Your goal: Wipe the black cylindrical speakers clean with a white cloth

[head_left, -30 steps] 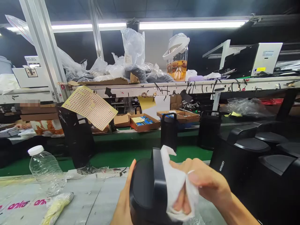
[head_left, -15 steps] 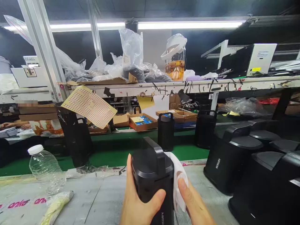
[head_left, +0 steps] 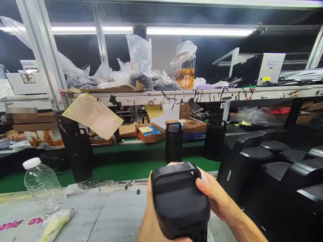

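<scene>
A black device with a carry handle, which looks like a portable speaker, is held up over the bench with its top tilted towards me. Round its left side and lower front, my left hand is closed on it, partly hidden behind the body. My right hand presses a white cloth against the far right side, near the handle's end. Most of the cloth is hidden behind the device.
Several similar black devices stand on the right. On the left are a clear plastic bottle and a yellowish wrapped bundle. Beyond the bench runs a green belt, with a shelf holding bags and a jug above.
The device has turned and tipped, so its top and handle now face me. My right hand and the cloth have moved up and round to its far side. The view has shifted slightly.
</scene>
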{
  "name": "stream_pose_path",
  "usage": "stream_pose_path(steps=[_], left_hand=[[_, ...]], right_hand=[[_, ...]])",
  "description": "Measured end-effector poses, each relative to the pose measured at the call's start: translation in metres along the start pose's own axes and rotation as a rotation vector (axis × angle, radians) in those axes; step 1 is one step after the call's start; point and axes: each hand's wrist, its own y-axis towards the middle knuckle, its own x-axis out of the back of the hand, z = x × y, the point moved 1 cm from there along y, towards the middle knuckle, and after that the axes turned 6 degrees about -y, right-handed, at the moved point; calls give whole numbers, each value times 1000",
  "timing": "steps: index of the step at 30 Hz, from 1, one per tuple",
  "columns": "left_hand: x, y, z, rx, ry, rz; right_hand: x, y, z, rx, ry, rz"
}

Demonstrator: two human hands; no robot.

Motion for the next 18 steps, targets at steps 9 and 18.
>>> stream_pose_path(steps=[9, 18], left_hand=[[-26, -2, -14, 99, 78, -237], [-24, 1, -19, 108, 88, -331]], right_hand=[[14, -46, 11, 20, -222, -714], [-25, -31, 6, 550, -1072, -377]])
